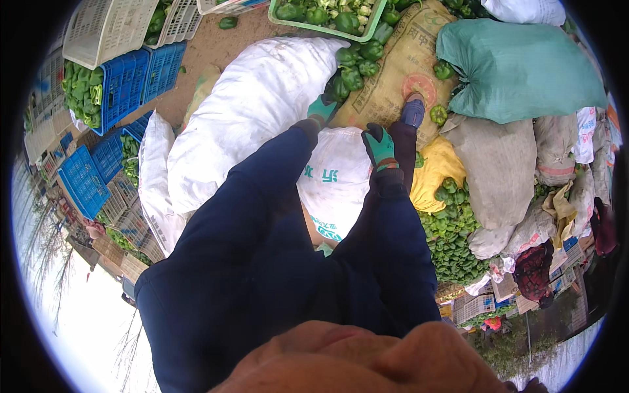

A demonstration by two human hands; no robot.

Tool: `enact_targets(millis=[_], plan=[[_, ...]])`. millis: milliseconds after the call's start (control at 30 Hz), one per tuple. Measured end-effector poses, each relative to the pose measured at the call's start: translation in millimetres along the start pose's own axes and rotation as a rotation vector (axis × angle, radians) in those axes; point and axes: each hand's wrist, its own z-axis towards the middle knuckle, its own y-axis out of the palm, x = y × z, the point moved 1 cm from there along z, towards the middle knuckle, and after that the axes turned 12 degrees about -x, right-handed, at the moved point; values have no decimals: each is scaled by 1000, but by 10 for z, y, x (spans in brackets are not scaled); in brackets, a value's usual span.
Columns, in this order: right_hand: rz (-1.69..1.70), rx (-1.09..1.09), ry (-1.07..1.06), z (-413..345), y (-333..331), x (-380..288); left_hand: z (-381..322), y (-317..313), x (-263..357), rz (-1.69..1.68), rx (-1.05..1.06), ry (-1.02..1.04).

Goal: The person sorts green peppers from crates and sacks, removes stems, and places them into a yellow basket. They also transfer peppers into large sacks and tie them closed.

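My left hand point(322, 109), in a green and dark rubber-coated glove, is at the upper left corner of a white woven sack point(339, 169) with green printing. My right hand point(379, 145), gloved alike, is at its upper right corner, fingers curled over the edge. The sack's far edge spans between both hands; the fingertips are partly hidden. To the left lies a large, full white sack point(255, 103). Beyond the hands are a tan printed sack point(388, 78) and loose green bell peppers point(351, 77). A shoe point(413, 113) rests on the tan sack.
A green crate point(327, 27) of peppers stands at the top. Blue crates point(125, 88) and white crates point(105, 32) are stacked left. At right lie a green sack point(521, 69), a grey sack point(496, 162), a yellow sack point(435, 174) and a pepper heap point(454, 245).
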Motion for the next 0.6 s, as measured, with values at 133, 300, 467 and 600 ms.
enact_targets(millis=[133, 300, 467, 600], plan=[[-451, -78, -145, 831, -337, 73, 935, 246, -33, -363, -51, -80], [-853, 41, -493, 2464, -565, 138, 1360, 346, -144, 258, -75, 523], [-836, 34, -127, 3321, -606, 150, 1711, 412, 51, -850, -391, 218], [-838, 90, -3, 3436, -538, 139, 1853, 384, 230, -1345, -596, -79]])
